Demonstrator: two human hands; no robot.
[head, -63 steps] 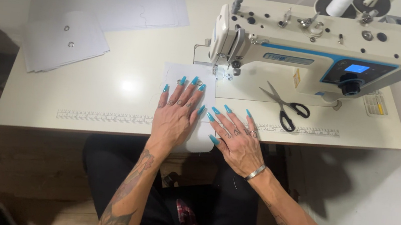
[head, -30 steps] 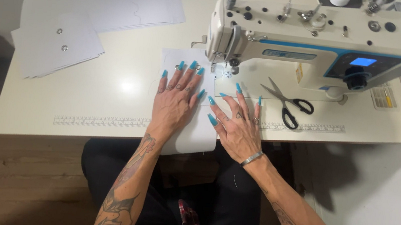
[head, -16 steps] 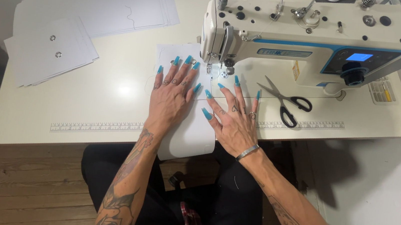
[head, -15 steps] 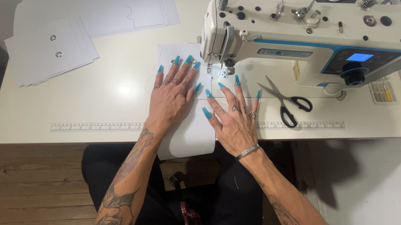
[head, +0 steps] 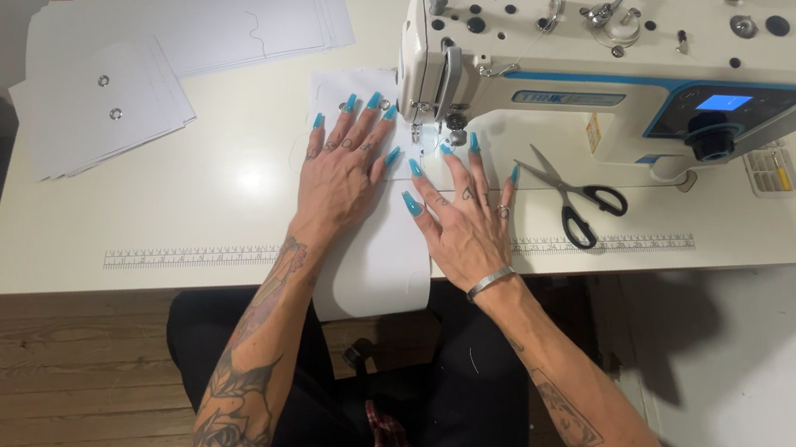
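Flat on the table (head: 168,227), both hands are pressing a white sheet of paper (head: 380,251) that is lying in front of the sewing machine (head: 615,69), its near end hanging over the table's front edge. The left hand (head: 339,172) is resting palm down on the sheet's left part, its fingers (head: 370,120) spread open and reaching toward the needle area, gripping nothing. The right hand (head: 463,226) is lying just beside it on the sheet's right part, fingers likewise spread and flat, the tips pointing up at the presser foot (head: 420,134). A silver bracelet (head: 491,282) is sitting on the right wrist. Black-handled scissors (head: 576,199) are lying on the table right of the hands, near the machine's base. At the far left, stacks of white paper sheets (head: 102,105) are resting well apart from the hands, and a printed ruler strip (head: 189,258) is running along the table's front edge.
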